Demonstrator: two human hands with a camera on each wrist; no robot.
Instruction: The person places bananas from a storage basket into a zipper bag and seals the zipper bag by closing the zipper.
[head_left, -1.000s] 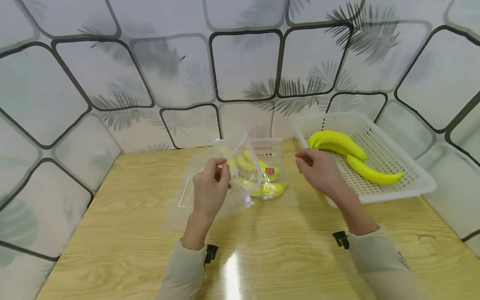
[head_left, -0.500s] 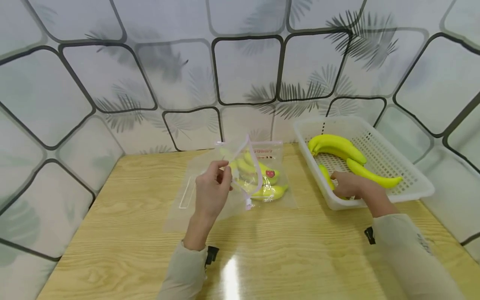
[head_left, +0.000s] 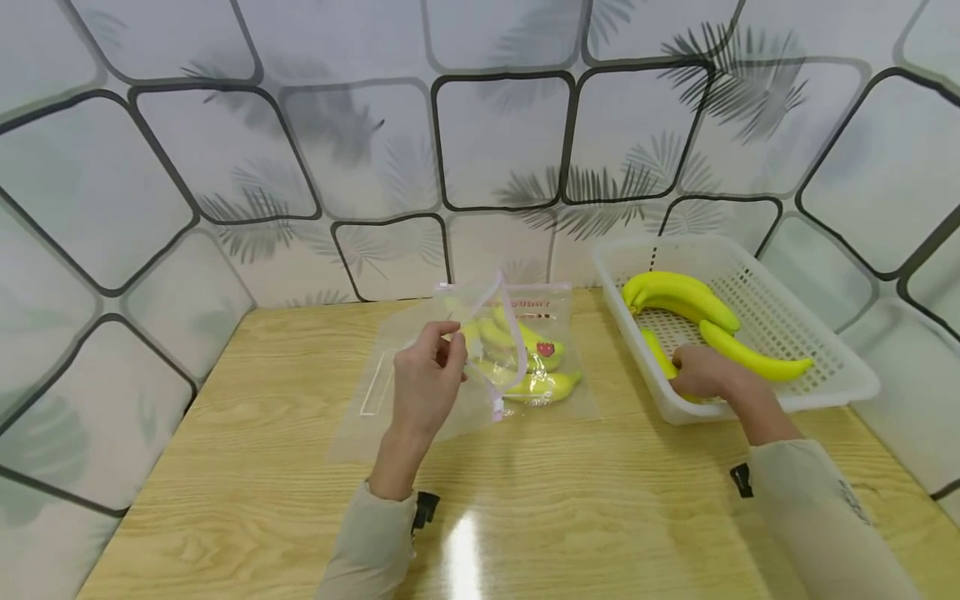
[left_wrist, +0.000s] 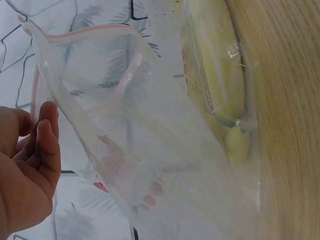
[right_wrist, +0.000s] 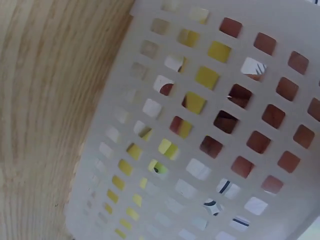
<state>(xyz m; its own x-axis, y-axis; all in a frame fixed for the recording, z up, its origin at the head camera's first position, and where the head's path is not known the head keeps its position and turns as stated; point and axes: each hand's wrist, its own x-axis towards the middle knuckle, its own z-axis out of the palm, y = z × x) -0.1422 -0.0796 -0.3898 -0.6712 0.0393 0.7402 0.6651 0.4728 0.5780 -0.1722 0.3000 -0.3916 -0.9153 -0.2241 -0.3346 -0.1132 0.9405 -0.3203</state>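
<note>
Banana handling: the left banana [head_left: 658,352] lies in the basket [head_left: 847,387], right of frame, against the basket's near-left wall. Judged by its even yellow skin and gloss, it is probably an imitation: light, fairly stiff and not easily bruised. Smooth skin may slip; take hold around the middle of the curve, thumb and fingers on opposite sides. The right hand [head_left: 707,372] grasps it at the lower end; skin shows on both sides of the yellow through the holes of the wall in the right wrist view.

Bag handling: the bag [left_wrist: 165,135] lies at the centre of the frame on the tabletop [head_left: 570,517]. Its thin film is limp and likely to collapse if released; hold it at the zip strip. The left hand [head_left: 426,379] pinches the mouth edge, and the mouth gapes.

Appearance: the bag is clear with a pink zip, 1 slider [head_left: 498,407] and red print. Several yellow bananas show inside; the exact count is unclear. The basket also contains 1 bunch [head_left: 681,293] and 1 curved lone banana [head_left: 753,357].
</note>
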